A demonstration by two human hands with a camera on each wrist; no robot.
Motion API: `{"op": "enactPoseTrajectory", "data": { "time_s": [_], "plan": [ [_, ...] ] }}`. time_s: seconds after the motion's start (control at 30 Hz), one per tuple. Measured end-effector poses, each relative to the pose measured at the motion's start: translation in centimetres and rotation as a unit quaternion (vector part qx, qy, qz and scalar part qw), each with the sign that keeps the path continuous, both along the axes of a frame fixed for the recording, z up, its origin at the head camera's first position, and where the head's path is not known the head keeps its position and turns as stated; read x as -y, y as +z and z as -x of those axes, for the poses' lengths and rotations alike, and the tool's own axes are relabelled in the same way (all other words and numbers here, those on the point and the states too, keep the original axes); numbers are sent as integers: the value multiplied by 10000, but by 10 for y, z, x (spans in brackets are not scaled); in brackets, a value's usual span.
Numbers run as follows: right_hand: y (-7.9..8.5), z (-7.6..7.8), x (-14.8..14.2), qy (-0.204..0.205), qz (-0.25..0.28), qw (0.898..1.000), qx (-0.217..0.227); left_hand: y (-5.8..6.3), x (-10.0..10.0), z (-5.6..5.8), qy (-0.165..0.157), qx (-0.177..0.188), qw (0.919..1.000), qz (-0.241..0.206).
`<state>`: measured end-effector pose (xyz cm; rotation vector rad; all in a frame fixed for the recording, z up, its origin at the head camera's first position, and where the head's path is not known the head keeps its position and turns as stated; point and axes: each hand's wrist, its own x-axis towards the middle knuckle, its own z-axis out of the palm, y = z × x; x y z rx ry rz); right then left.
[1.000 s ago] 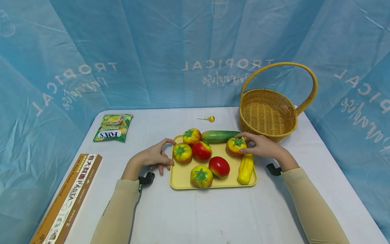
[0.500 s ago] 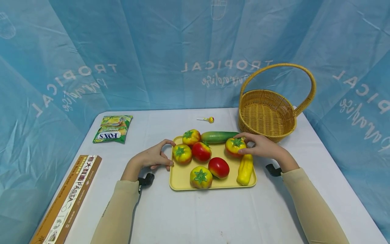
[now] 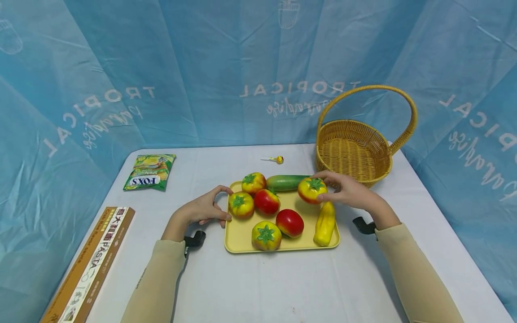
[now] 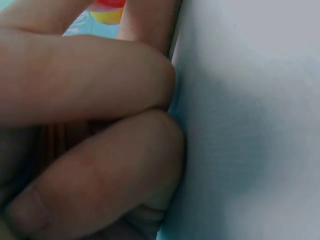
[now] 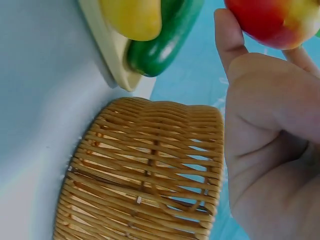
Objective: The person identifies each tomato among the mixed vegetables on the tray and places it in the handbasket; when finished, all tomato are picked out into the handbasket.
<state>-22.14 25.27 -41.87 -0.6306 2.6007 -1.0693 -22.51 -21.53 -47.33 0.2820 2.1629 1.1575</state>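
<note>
Two packages lie on the desk (image 3: 250,287) at the left: a pasta box (image 3: 92,264) and, farther back, a green Fox's packet (image 3: 149,172). The left hand (image 3: 202,208) grips the yellow tray (image 3: 238,233) by its left rim, fingers curved. On the tray sit five tomatoes (image 3: 267,201); beyond it lies a lollipop (image 3: 279,159), and along its far edge a cucumber (image 3: 286,182). Fingers of the right hand (image 3: 349,192) pinch a red-and-yellow tomato (image 3: 309,192), raised above the tray's far right part. A yellow pepper (image 3: 325,228) lies along the right edge. Behind the right hand stands a handled wicker basket (image 3: 329,168).
</note>
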Motion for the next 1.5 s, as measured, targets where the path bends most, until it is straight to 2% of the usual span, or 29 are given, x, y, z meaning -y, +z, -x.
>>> {"op": "enactPoseTrajectory", "data": {
  "time_s": [0.13,0.3,0.43,0.57,0.73,0.97,1.13,1.5],
  "plan": [
    [7,-1,-4,-56,133,9998,-109,1,0,0,13,-3,10000,11],
    [20,1,-12,-250,373,9989,102,2,-1,-1,3,4,10000,30],
    [32,5,-18,-578,358,9977,-45,2,-1,-2,11,36,10000,64],
    [39,11,-25,-1091,360,9932,-205,0,-1,-3,36,38,10000,67],
    [34,18,-37,-1702,397,9846,-93,1,-1,-2,15,63,10000,50],
    [17,29,-52,-2169,462,9750,-101,1,0,0,22,-2,9999,114],
    [14,32,-56,-2364,442,9705,-184,0,0,1,12,20,9999,143],
    [17,32,-50,-2595,116,9656,-149,-1,0,1,-2,-1,9999,146]
  ]
}}
